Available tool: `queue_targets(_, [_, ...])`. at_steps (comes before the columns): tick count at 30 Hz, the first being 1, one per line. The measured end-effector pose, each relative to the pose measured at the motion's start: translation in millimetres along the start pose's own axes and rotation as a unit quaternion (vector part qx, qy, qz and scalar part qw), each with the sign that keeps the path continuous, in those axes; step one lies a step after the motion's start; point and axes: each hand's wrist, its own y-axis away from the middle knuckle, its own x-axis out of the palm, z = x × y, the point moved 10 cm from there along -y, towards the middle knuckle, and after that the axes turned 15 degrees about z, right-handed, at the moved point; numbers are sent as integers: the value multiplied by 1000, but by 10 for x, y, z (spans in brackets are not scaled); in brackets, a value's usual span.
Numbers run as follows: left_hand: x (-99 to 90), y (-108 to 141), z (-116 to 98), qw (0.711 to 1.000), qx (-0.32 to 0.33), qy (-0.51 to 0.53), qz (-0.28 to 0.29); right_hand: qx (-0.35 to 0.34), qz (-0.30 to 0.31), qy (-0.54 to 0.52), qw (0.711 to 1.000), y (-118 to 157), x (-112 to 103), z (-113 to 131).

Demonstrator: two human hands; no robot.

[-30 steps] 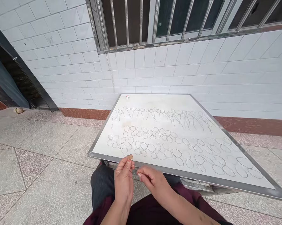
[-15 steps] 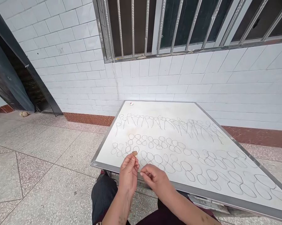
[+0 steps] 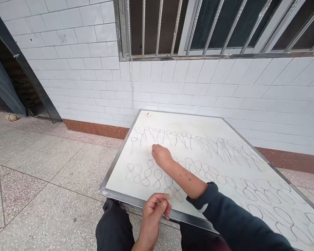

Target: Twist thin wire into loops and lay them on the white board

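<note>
My left hand is at the board's near edge, thumb and forefinger pinched together. A small tan patch shows at the forefinger's tip; whether it is a wrap or a held piece I cannot tell. My right hand reaches over the white board, fingertips closed, between two rows of thin dark wire shapes. A faint thin bit shows at those fingertips, too fine to name. Beyond them is a row of single loops with tails; nearer lie figure-eight double loops.
A small white-and-red item sits at the board's far left corner. A grey metal rim frames the board. Behind stands a white tiled wall with a barred window. More figure-eight loops spread along the right side.
My hands, earlier together with a thin strand between them, are now apart. The right has moved forward over the board; the left has dropped nearer me. The view has shifted slightly.
</note>
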Motion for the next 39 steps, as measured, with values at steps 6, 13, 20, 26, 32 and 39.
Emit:
queue_targets(6, [76, 5, 155, 996, -30, 5, 86, 44, 89, 53, 994, -487, 327, 175])
queue_targets(13, [68, 2, 177, 992, -36, 52, 113, 43, 99, 31, 994, -607, 479, 277])
queue_targets(20, [120, 9, 150, 987, -56, 54, 139, -10, 97, -54, 994, -512, 473, 235])
queue_targets(26, [129, -10, 145, 985, -67, 66, 145, -90, 112, -108, 984, -95, 626, 260])
queue_targets(32, [156, -72, 102, 984, -87, 82, 136, -101, 68, -46, 992, 35, 753, 333])
queue_targets(39, [241, -44, 118, 975, -84, 71, 194, -71, 68, -51, 994, 93, 752, 276])
